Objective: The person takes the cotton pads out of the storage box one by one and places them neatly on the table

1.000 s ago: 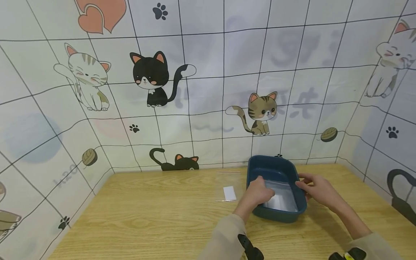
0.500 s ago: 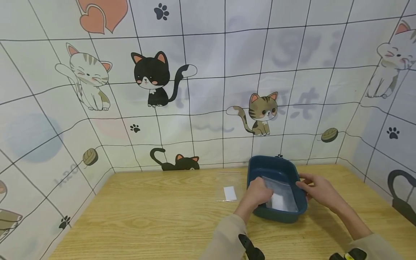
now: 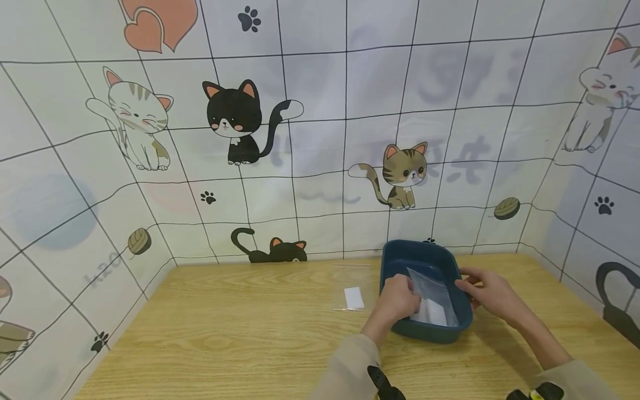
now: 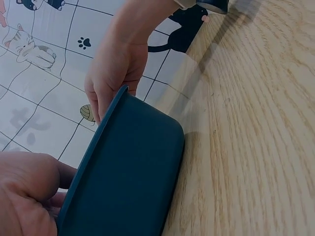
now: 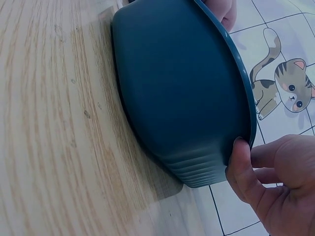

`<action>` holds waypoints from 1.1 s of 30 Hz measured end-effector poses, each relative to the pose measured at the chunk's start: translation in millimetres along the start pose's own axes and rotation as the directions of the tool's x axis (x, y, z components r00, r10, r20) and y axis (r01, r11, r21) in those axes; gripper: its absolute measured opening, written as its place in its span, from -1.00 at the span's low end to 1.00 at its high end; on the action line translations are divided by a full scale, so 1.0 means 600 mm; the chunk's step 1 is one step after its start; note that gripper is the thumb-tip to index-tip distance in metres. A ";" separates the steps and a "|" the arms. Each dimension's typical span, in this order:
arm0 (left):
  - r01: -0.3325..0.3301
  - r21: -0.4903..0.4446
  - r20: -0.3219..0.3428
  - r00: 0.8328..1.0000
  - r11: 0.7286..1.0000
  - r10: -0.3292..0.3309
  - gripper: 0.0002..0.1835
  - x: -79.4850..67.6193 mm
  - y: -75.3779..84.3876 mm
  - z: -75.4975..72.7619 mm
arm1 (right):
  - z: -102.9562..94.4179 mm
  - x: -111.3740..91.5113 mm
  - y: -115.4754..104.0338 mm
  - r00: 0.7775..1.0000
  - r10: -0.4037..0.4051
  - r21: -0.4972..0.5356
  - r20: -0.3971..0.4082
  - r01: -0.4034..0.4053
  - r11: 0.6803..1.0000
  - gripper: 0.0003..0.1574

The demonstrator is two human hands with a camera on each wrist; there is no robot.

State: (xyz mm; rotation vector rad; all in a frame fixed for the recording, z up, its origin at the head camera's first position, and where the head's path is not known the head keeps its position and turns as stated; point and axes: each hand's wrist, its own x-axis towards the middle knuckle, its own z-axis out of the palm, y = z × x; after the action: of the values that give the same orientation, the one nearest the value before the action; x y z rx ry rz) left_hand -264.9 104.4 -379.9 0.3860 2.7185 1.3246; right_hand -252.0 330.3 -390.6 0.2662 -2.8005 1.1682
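Observation:
A dark blue plastic bin (image 3: 420, 333) stands on the wooden table near the back wall. My left hand (image 3: 397, 297) reaches over its left rim and pinches a clear plastic bag (image 3: 432, 286) inside, the fingertips partly hidden. A white slip (image 3: 436, 312) shows through that bag. With thumb and fingers, my right hand (image 3: 487, 291) grips the bin's right rim. In the right wrist view the right hand (image 5: 275, 182) holds the rim near the ridged corner. The left wrist view has the left hand (image 4: 29, 191) bent over the rim.
Left of the bin, a second clear plastic bag (image 3: 340, 280) with a white slip (image 3: 353, 298) lies flat on the wooden table (image 3: 240, 328). Behind the table rises a cat-patterned wall covering (image 3: 320, 166), which also stands along both sides.
The bag inside the bin has been pulled askew by my left hand, and the white slip in it has come into view. My right hand stays on the rim; the bin keeps its place.

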 end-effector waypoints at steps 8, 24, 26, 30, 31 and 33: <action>-0.041 0.004 -0.072 0.997 0.999 0.041 -0.81 -0.004 0.000 0.007 | 0.001 0.001 -0.001 1.000 -0.009 0.004 0.002 0.009 1.000 -0.34; -0.104 -0.080 -0.152 0.984 0.991 0.091 -0.89 -0.008 -0.003 0.014 | 0.000 0.001 -0.004 1.000 -0.019 0.005 0.012 0.019 1.000 -0.35; -0.115 -0.123 -0.152 0.984 0.986 0.096 -0.90 -0.009 -0.006 0.014 | 0.000 0.001 -0.004 1.000 -0.019 0.004 0.012 0.019 1.000 -0.34; -0.163 -0.170 -0.165 0.977 0.972 0.135 -0.87 -0.010 -0.013 0.015 | 0.001 0.002 -0.004 1.000 -0.015 0.002 0.012 0.015 1.000 -0.34; -0.176 -0.182 -0.168 0.975 0.967 0.146 -0.87 -0.010 -0.014 0.015 | 0.001 0.002 -0.004 1.000 -0.015 0.001 0.011 0.015 1.000 -0.34; -0.204 -0.205 -0.180 0.969 0.957 0.168 -0.87 -0.012 -0.017 0.014 | 0.001 0.001 -0.004 1.000 -0.009 0.004 0.013 0.009 1.000 -0.34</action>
State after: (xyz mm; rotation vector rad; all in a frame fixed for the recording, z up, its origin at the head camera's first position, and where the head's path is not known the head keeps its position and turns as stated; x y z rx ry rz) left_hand -258.4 103.1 -393.5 0.5485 2.6723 1.7623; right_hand -252.4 328.1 -389.4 0.2877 -2.8051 1.1743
